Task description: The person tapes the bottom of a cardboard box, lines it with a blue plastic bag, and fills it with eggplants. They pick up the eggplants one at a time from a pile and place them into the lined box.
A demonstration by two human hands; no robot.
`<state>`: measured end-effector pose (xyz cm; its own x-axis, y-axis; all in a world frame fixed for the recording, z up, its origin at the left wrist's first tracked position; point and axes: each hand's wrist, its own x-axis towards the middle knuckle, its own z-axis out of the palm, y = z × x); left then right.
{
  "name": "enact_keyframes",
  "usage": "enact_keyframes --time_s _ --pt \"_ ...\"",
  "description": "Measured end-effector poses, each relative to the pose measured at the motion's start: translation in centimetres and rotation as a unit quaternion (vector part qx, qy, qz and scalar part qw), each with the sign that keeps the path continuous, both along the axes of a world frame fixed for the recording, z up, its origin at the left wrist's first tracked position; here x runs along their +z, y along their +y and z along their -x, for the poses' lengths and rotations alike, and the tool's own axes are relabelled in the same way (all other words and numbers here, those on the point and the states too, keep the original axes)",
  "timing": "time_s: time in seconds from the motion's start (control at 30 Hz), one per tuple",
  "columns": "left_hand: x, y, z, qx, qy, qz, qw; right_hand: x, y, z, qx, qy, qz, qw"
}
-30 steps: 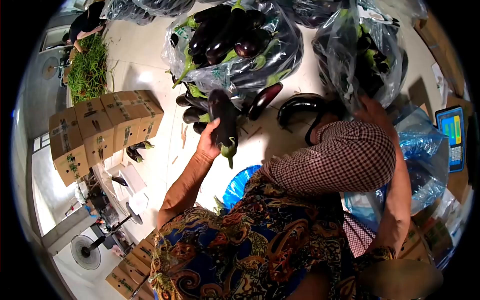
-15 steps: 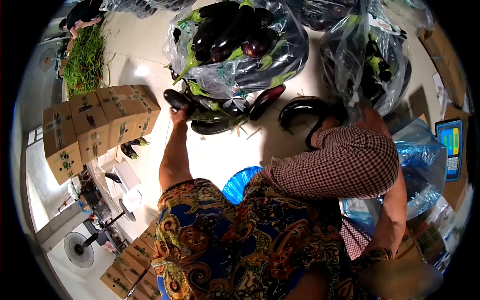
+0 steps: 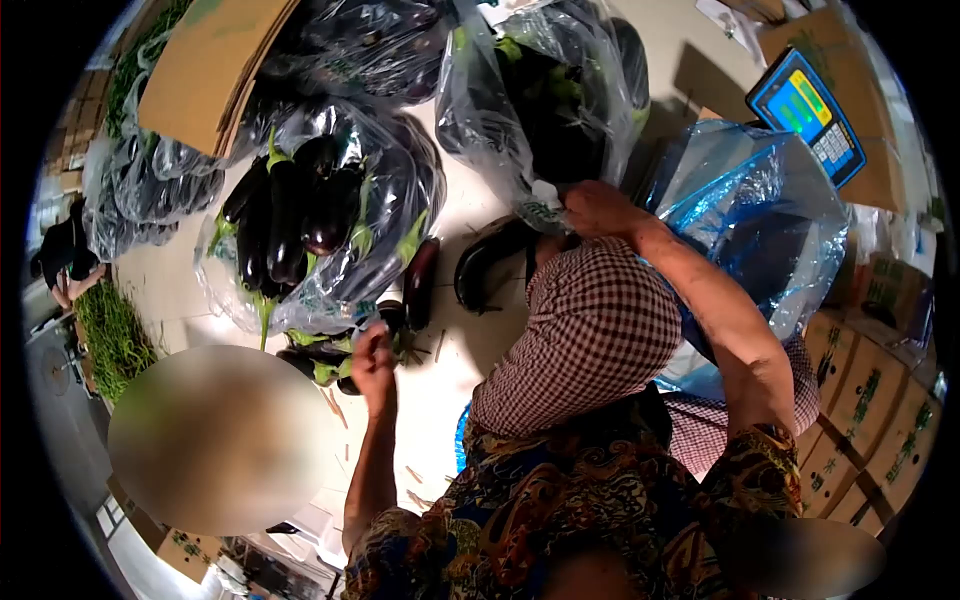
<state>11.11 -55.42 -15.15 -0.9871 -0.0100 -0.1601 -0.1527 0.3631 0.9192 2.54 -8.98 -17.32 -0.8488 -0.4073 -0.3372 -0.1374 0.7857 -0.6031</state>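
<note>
My left hand (image 3: 373,365) is closed at the near rim of a clear plastic bag (image 3: 335,318), its fingers pinched on the film. Glossy dark eggplants (image 3: 285,220) with green stems fill that bag. Loose eggplants (image 3: 320,350) lie on the floor just beside my left hand, partly under the film. My right hand (image 3: 598,210) grips the gathered edge of a second clear bag (image 3: 480,120), which also contains eggplants. Between the two bags, a reddish-purple eggplant (image 3: 420,285) and a curved dark eggplant (image 3: 490,268) rest on the floor, the curved one by my foot.
An open blue-tinted plastic bag (image 3: 740,220) stands at my right, near a blue scale display (image 3: 808,115). Cardboard boxes (image 3: 870,410) are stacked at right; flat cardboard (image 3: 210,70) lies upper left. Another person (image 3: 70,255) is by green vegetables (image 3: 110,325). A blurred patch hides the lower left.
The view has turned, bringing the blue display and flat cardboard further in. My left hand has let go of an eggplant and is now at the bag's rim. My right hand stays at its bag.
</note>
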Motion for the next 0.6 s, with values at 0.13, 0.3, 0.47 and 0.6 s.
enact_keyframes --time_s 0.13,0.3,0.47,0.6 --pt "9.1 19.3 10.1 -0.234 0.071 0.085 0.966 3.1 -0.3 0.1 -0.01 0.012 0.052 0.999" --pt "2.9 31.7 18.2 -0.46 0.148 0.138 0.865 4.4 -0.9 0.2 0.024 -0.048 0.076 0.996" --pt "-2.1 26.6 22.5 -0.512 -0.029 0.47 0.718 3.8 -3.1 1.0 0.042 -0.062 0.199 0.977" --pt "-2.4 21.6 24.2 -0.334 0.082 0.432 0.834 3.7 -3.4 1.0 0.02 -0.047 0.197 0.979"
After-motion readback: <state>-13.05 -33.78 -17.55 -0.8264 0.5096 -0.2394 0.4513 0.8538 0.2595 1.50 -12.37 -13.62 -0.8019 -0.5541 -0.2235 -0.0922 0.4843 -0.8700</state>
